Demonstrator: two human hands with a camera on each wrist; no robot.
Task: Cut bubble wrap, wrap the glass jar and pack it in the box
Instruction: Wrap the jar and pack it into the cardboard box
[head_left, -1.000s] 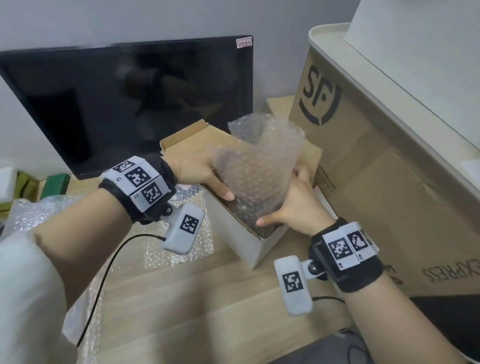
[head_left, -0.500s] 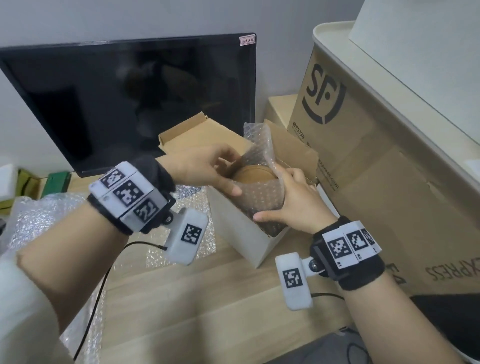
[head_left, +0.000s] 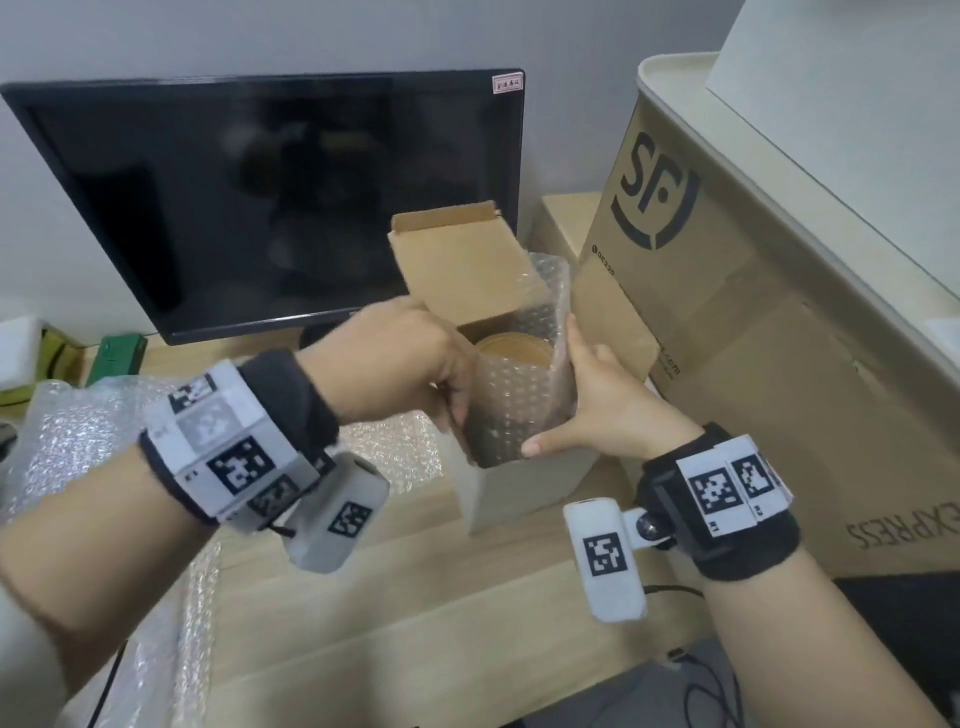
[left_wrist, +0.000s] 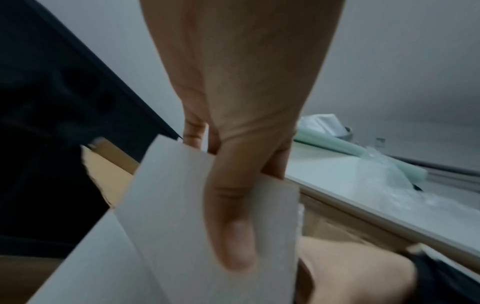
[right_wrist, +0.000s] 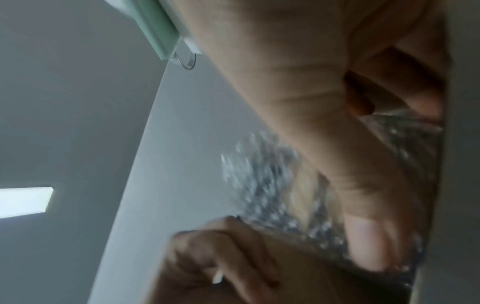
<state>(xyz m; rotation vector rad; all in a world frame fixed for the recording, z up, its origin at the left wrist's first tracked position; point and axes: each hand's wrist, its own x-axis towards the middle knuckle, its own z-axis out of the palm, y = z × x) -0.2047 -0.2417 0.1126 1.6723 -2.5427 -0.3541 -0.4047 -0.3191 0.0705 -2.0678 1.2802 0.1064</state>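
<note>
Wrapped glass jar (head_left: 511, 384) sits part-way into the small box (head_left: 524, 488) on the desk. Left hand (head_left: 395, 364) pinches the box's side flap, probably keeping the mouth open; right hand (head_left: 597, 400) cups the bubble wrap (head_left: 550, 291), steadying the jar. Left wrist view alone shows thumb over flap (left_wrist: 207, 205); head view alone shows the jar's brown lid

The left hand (left_wrist: 233, 115) pinches a white box flap (left_wrist: 176, 205), thumb flat across it.
</note>
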